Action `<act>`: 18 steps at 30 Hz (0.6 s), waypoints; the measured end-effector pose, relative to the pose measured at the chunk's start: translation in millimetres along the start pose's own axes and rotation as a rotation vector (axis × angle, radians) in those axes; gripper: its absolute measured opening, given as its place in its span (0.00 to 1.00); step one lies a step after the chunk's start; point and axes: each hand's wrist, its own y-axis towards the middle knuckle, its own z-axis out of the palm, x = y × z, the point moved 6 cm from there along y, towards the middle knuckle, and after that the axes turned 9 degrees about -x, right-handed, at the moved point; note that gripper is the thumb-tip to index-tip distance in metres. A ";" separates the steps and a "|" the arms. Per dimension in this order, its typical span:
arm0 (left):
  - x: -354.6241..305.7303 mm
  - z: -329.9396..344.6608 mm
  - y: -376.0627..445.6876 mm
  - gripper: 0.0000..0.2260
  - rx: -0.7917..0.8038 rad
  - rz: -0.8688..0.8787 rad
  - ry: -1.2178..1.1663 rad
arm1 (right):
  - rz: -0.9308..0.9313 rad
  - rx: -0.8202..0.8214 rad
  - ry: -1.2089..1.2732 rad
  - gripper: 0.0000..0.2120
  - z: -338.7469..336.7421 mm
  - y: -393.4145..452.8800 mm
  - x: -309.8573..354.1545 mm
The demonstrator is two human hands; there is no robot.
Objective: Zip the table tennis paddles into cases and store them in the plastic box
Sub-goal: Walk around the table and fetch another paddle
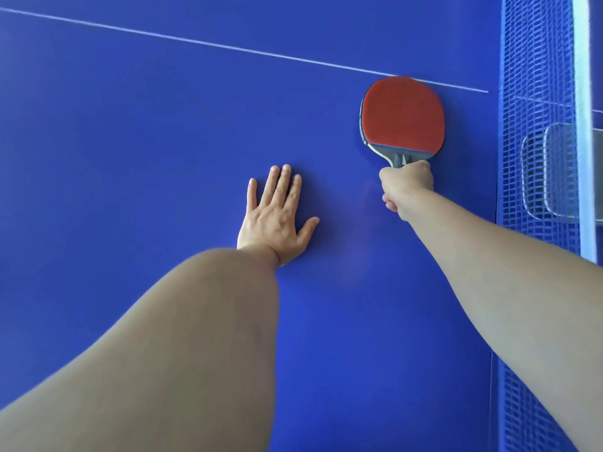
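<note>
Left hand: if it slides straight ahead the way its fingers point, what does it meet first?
Probably nothing: the left hand lies flat on the blue table, and only its white line lies ahead. The paddle sits off to the right.

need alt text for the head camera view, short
The right hand grips the handle of a red paddle lying on a blue table, near its net. The left hand rests flat on the table, fingers spread.
</note>
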 end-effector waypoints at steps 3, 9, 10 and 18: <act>0.7 -0.1 -1.4 0.36 -0.018 -0.010 -0.015 | -0.047 -0.004 0.019 0.11 -5.0 -23.2 -29.0; 2.4 -18.9 -25.0 0.36 -0.149 -0.007 -0.238 | -0.140 0.003 -0.033 0.14 -22.5 -83.7 -109.6; 4.1 -21.0 -36.6 0.36 -0.159 -0.012 -0.265 | -0.145 0.006 -0.044 0.14 -23.7 -96.3 -123.6; 56.8 -18.1 -202.4 0.34 -0.097 -0.080 -0.289 | -0.172 0.004 -0.105 0.14 -19.4 -216.7 -202.1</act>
